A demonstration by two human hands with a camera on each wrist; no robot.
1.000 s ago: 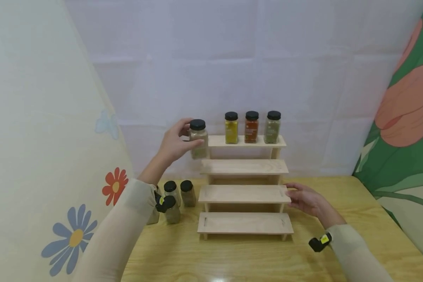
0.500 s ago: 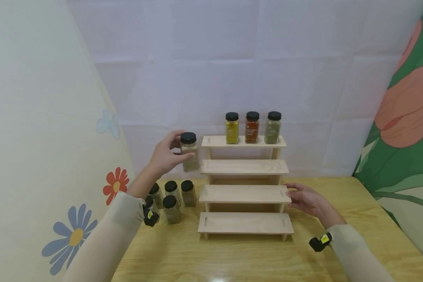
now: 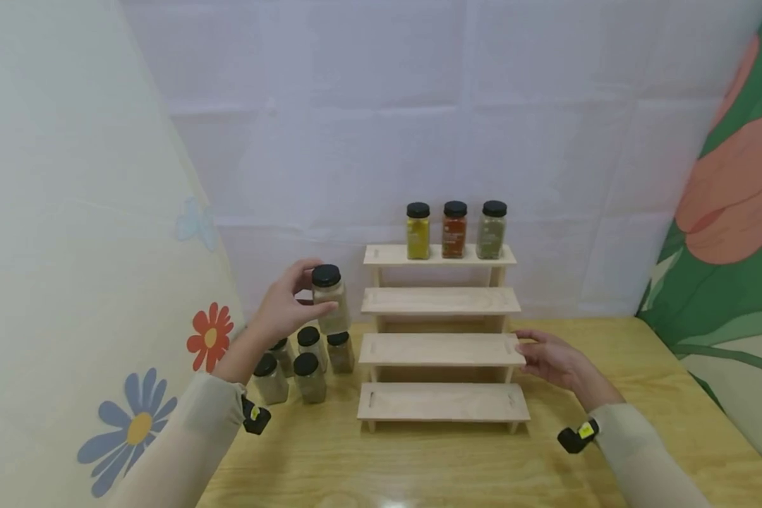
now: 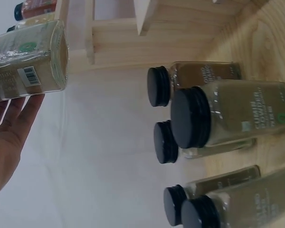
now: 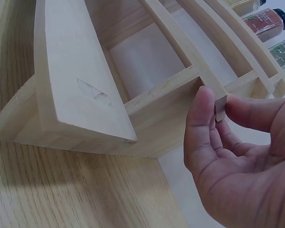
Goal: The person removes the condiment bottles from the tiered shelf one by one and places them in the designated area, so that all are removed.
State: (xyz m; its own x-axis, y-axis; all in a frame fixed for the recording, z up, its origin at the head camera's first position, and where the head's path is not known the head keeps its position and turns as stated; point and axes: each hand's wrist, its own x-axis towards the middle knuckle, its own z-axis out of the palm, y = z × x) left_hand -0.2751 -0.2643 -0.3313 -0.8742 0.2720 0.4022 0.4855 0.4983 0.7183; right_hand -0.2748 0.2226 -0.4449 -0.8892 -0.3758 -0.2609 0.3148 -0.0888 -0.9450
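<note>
The left forearm slants up and inward, and the left hand curls around a black-capped jar, thumb across its front, holding it clear of the counter. Below that hand, five similar jars stand grouped. To its right rises a stepped wooden rack, three upright jars on top. Farthest right, the right hand reaches inward, thumb and fingers pinching the end of the third step from the top.
</note>
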